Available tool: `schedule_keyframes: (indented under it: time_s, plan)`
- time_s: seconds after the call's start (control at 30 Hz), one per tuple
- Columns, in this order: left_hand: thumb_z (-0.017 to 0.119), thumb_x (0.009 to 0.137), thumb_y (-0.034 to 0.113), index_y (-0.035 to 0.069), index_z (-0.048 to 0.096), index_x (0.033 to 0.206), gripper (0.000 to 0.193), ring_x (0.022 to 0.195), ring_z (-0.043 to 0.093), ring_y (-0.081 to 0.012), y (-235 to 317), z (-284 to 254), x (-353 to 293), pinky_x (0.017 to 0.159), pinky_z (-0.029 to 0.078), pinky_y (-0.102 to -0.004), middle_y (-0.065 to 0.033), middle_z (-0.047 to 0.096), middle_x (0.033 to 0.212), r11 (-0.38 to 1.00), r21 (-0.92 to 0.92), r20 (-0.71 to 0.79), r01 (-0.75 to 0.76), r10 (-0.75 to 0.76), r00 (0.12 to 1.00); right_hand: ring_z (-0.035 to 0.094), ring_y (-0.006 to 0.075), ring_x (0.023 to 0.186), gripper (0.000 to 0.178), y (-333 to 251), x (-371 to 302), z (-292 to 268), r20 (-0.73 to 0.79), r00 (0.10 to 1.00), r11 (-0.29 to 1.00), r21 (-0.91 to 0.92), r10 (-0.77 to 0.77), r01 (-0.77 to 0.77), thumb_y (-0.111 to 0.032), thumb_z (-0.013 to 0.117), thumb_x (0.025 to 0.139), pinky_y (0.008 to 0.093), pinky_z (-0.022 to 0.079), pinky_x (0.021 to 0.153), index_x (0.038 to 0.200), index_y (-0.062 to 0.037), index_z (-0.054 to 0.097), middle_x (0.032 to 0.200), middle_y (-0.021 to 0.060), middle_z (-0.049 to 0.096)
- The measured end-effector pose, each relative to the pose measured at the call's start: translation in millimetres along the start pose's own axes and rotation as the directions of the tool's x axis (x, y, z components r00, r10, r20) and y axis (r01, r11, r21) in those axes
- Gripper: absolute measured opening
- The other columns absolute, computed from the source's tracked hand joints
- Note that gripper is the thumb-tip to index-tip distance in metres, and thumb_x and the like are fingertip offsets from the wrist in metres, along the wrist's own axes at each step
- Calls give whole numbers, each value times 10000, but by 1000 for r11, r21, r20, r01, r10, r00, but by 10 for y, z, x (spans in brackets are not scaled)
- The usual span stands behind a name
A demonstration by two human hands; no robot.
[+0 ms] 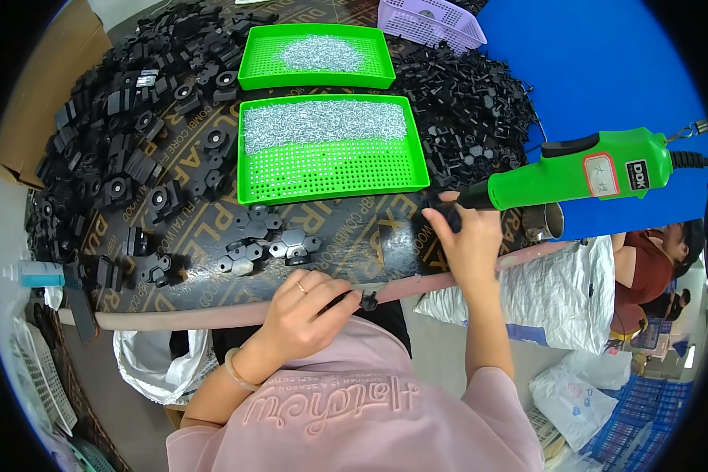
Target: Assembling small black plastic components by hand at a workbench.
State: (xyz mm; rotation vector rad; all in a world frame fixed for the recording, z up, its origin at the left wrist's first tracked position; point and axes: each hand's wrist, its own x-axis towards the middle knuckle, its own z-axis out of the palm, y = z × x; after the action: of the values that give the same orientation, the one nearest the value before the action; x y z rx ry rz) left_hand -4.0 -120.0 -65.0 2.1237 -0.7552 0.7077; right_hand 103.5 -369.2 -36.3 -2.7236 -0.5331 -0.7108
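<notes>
At the table's near edge, my left hand (305, 313) is closed round a small black plastic part (367, 300), whose end shows past the fingertips; the rest is hidden in the fingers. My right hand (473, 242) reaches forward over the table, beside the lower green tray. Its thumb stands apart from the forefinger, with nothing I can make out held between them. Just above these fingers is the dark nose of a green electric screwdriver (582, 169), which hangs at the right and partly hides them. Several black hexagonal pieces (269, 238) lie in front of the trays.
Two green perforated trays, a far one (256, 63) and a near one (322, 177), hold silvery screws. Black parts heap up at left (126, 118) and right (480, 94). A purple basket (436, 27) stands behind. White sacks (558, 299) flank the table; other people (645, 267) are at far right.
</notes>
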Motion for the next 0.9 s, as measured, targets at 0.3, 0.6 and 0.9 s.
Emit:
schedule_keyframes:
  time_s: [0.3,0.6,0.9]
  plan:
    - [728,681,47,19,703,912,233,778,595,-219,-9,-43,11,653,451,-336,-72,650,910,999,-27,-32,22,-23,999,573,283,955,216,22,-245,-468,184,955,942,-287,234,-175,-63,768,726,413,453,828,937,-102,752,978,76,604]
    - [790,654,40,35,731,895,248,755,611,-223,-15,-39,-30,641,451,-333,-66,672,892,999,-31,-4,17,-17,1000,525,451,1085,590,18,152,-45,103,995,1000,10,-1,0,-186,799,806,486,433,943,1342,-74,579,1152,245,571]
    - [706,675,31,-18,704,942,271,794,618,-252,-15,-13,-9,660,477,-339,-120,651,948,990,-132,-37,56,-61,997,545,416,1132,252,-16,-152,-216,240,962,988,47,131,-146,-49,765,775,463,468,918,1008,-36,670,1231,197,563]
